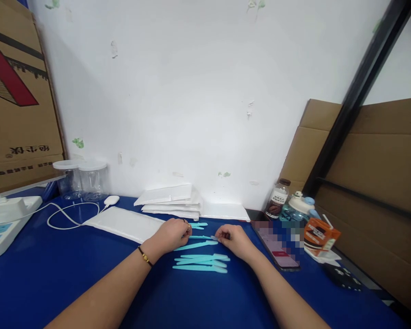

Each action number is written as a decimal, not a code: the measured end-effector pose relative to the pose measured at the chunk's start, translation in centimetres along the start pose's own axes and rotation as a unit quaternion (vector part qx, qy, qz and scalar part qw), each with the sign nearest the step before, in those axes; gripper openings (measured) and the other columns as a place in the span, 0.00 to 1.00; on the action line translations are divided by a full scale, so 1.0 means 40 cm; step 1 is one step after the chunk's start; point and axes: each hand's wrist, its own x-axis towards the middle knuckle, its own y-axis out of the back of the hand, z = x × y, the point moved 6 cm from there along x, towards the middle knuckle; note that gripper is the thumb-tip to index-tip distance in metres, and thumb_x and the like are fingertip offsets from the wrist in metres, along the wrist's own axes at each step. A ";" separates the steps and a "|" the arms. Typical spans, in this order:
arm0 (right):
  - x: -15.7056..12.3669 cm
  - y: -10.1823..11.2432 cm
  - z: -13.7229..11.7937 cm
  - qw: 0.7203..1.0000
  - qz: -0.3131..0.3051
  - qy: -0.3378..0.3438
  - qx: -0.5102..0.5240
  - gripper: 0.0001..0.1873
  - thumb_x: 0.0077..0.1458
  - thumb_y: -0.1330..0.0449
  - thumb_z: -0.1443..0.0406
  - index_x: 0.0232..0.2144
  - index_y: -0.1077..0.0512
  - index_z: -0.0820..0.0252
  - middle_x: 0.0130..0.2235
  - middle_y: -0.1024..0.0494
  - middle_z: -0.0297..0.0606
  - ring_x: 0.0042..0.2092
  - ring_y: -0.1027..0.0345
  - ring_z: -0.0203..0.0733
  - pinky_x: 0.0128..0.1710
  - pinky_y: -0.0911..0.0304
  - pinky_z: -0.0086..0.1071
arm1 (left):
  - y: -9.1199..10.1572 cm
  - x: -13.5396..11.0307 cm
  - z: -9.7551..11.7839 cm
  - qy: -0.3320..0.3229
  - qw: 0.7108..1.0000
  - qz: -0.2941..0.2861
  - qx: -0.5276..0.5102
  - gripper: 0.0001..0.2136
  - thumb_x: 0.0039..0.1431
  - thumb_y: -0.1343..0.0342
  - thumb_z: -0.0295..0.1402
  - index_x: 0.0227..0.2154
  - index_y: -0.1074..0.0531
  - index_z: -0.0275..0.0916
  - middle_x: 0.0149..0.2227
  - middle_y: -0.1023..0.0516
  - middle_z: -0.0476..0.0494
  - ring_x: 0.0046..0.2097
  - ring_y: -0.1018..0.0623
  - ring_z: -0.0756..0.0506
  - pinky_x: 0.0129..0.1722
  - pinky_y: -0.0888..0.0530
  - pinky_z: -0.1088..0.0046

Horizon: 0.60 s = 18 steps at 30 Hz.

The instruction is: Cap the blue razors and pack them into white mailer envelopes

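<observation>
Between my two hands is a thin turquoise eyebrow razor (199,237), lying crosswise. My left hand (174,235) has its fingers closed on the handle end. My right hand (233,240) pinches the other end, where a small pale, see-through piece shows at the fingertips. Just below it another razor (200,246) lies on the blue table, partly behind my left hand. Closer to me several more turquoise razors (202,269) are spread side by side, heads to the right. Beyond my left hand a few others (200,225) show only in part.
A white padded packet (123,224) lies left, with a stack of similar packets (171,201) against the wall. Clear jars (94,180), a white cable (60,226) and a power strip (13,233) stand left. Right are a phone (277,246), bottle (278,198) and orange drink carton (318,235).
</observation>
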 end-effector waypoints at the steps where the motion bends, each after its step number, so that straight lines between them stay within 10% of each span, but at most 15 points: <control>1: 0.000 0.000 -0.001 1.000 0.000 0.001 -0.001 0.10 0.45 0.44 0.73 0.29 0.25 0.59 0.27 0.25 0.33 0.28 0.35 0.34 0.28 0.42 0.25 | 0.001 0.000 0.001 0.000 1.000 -0.002 -0.004 0.08 0.50 0.52 0.27 0.26 0.28 0.41 0.28 0.24 0.48 0.29 0.27 0.48 0.27 0.38 0.75; 18: -0.013 -0.013 -0.015 0.997 -0.055 -0.006 0.045 0.08 0.45 0.43 0.68 0.28 0.23 0.58 0.27 0.23 0.34 0.28 0.33 0.36 0.28 0.40 0.26 | -0.007 -0.006 0.042 -0.044 0.988 -0.044 -0.142 0.10 0.56 0.54 0.30 0.30 0.27 0.41 0.30 0.24 0.50 0.32 0.27 0.50 0.31 0.36 0.78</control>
